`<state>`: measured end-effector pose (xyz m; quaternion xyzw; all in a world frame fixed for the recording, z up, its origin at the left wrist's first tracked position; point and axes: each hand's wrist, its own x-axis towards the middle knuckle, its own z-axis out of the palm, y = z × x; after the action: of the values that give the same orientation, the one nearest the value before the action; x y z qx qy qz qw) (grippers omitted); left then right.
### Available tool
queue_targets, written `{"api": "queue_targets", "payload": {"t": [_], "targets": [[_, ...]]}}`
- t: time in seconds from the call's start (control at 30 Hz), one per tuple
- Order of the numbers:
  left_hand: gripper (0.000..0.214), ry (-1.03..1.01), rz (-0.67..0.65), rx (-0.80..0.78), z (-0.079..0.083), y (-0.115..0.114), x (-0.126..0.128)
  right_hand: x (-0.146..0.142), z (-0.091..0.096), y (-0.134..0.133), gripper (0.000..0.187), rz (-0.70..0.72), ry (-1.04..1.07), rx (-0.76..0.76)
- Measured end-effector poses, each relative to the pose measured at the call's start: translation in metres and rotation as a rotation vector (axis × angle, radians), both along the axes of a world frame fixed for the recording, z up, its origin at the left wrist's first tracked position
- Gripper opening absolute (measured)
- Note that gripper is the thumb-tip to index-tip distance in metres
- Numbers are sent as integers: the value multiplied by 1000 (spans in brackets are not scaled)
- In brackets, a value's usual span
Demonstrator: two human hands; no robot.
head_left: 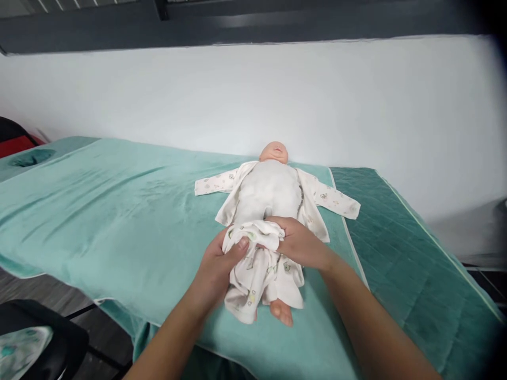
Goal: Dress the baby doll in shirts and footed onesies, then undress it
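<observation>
A baby doll lies on its back on a teal towel, head toward the wall. An open white printed top is spread under its torso, sleeves out to both sides. White printed pants cover its legs, with one bare foot showing at the bottom. My left hand grips the bunched waistband at the doll's left hip, thumb on top. My right hand clasps the waistband on the other side. Both hands are closed on the fabric.
The towel covers a padded table with a darker green quilted cover showing at the right. A white wall runs behind. At the lower left a black chair holds a patterned cloth. A red and black object sits far left.
</observation>
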<state>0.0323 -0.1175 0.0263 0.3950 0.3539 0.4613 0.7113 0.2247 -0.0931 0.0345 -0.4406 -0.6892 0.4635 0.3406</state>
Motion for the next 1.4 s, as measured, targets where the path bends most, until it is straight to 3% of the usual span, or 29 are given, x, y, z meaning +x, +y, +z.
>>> {"api": "queue_targets", "payload": {"t": [0.2, 0.43, 0.6, 0.8, 0.97, 1.17, 1.4], "targets": [[54, 49, 122, -219, 19, -47, 2, -1, -1, -2, 3, 64, -111, 75], [52, -33, 310, -299, 21, -90, 13, 1, -4, -5, 10, 183, -287, 219], [45, -97, 394, -422, 11, -113, 10, -1, 0, -8, 20, 224, -408, 260], [45, -182, 433, -468, -22, -133, 10, -5, 1, -11, 8, 265, -558, 300], [37, -72, 482, -395, -49, -134, 2, -9, -1, -12, 5, 289, -601, 338], [41, 153, 561, -307, -51, -111, -22, -12, 0, -13, 12, 267, -663, 305], [41, 345, 306, -241, -43, -88, -36, -11, -4, -11, 20, 268, -647, 313]]}}
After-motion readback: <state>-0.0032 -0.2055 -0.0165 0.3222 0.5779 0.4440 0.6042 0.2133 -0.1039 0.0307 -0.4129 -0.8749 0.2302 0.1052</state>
